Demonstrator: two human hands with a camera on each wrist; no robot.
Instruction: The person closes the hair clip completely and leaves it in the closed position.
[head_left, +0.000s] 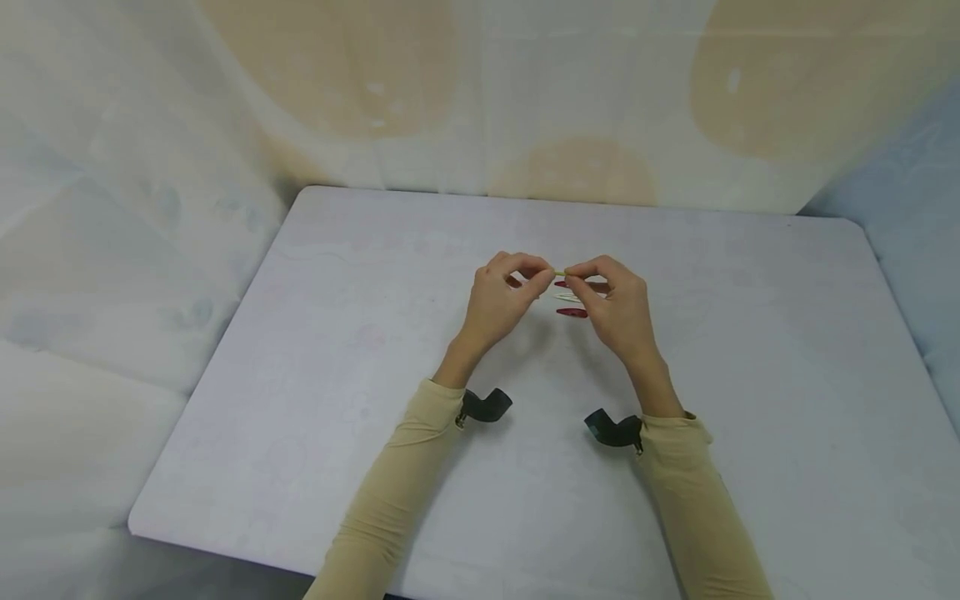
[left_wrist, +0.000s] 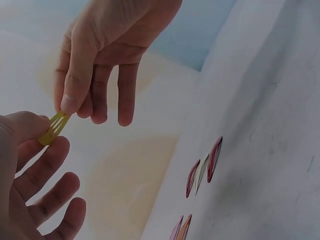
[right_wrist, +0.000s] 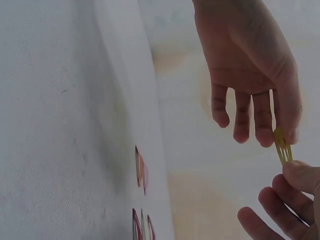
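Above the middle of the white table [head_left: 750, 333], both hands hold one small yellow hair clip [head_left: 559, 272] between them. My left hand [head_left: 534, 279] pinches its left end and my right hand [head_left: 579, 273] pinches its right end. In the left wrist view, the yellow clip [left_wrist: 54, 128] spans from my left hand [left_wrist: 40, 137] to the thumb of my right hand [left_wrist: 75, 106]. The right wrist view shows the same clip [right_wrist: 282, 146] between my right hand [right_wrist: 300, 172] and my left hand [right_wrist: 270, 125]. Red and white clips [head_left: 570, 302] lie on the table under the hands.
More flat clips [left_wrist: 202, 170] lie in a small group on the table, with another pair [left_wrist: 180, 227] nearby. Pale patterned cloth [head_left: 525, 100] hangs behind and beside the table. Black wrist mounts [head_left: 486, 404] sit on both beige sleeves.
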